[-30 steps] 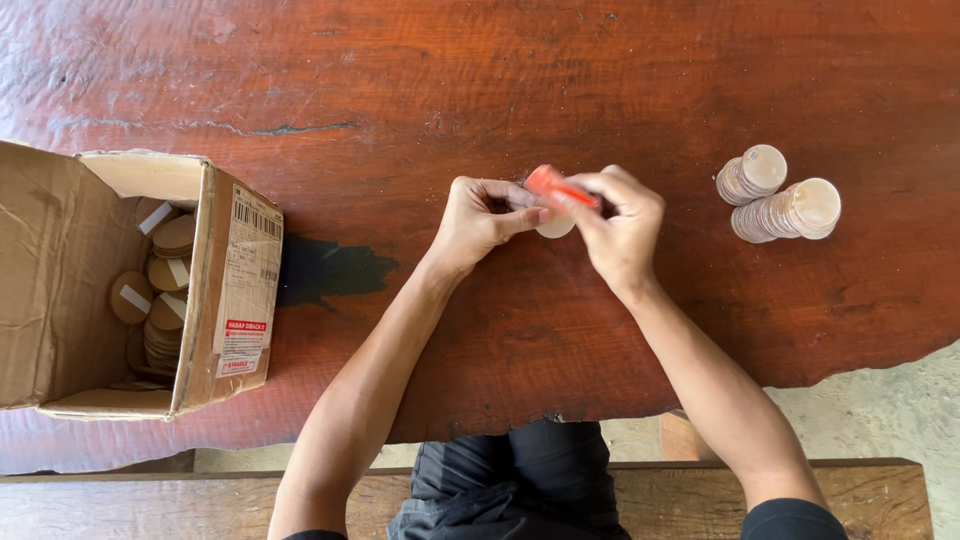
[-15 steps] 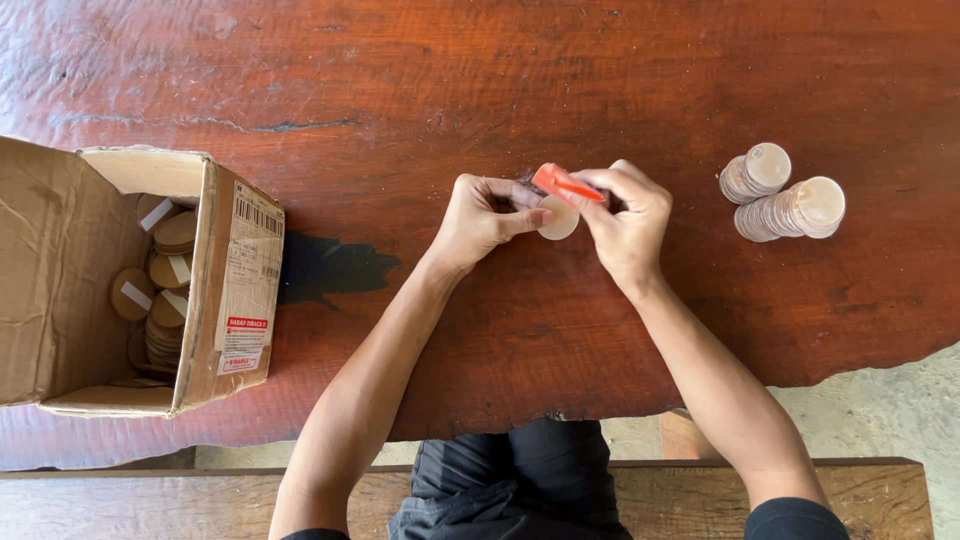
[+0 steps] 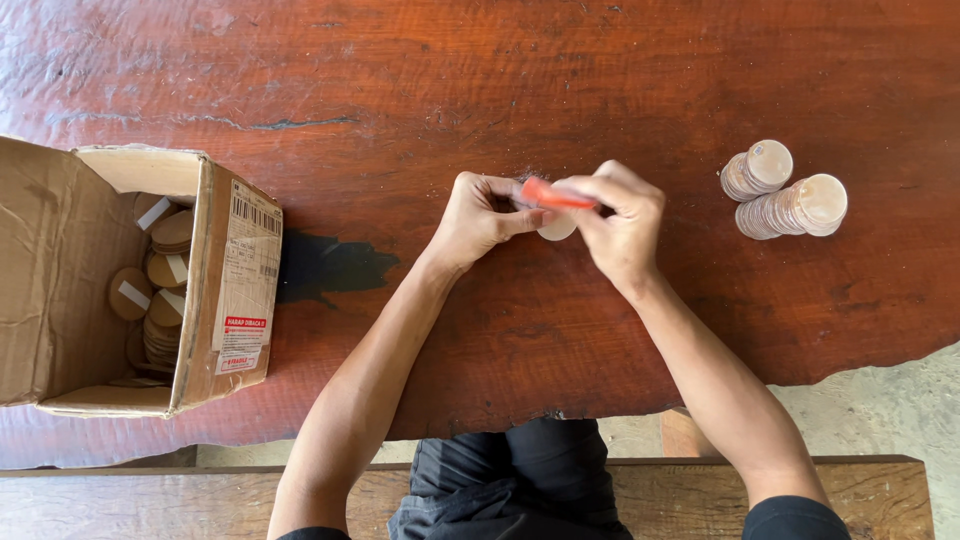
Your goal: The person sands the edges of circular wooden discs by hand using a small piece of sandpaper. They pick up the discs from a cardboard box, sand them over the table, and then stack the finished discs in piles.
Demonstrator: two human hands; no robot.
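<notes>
Centrally, the left hand [image 3: 480, 218] is pinching a pale round disc [image 3: 557, 229] while the right hand [image 3: 620, 225], fingers closed, is gripping an orange tool [image 3: 553, 195] against it.

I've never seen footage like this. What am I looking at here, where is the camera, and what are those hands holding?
There is no machine here: a person works with two bare hands, and the one picture comes from a camera worn on their head, looking straight down. The left hand and the right hand meet over a dark red wooden table. Between them they hold a small pale round disc, and the right hand's grip also closes on a slim orange tool laid across it; what kind of tool is too small to tell. To the right lie two stacks of similar discs on their sides. At the left stands an open cardboard box with more brown discs inside. A wooden bench runs along the bottom.
</notes>
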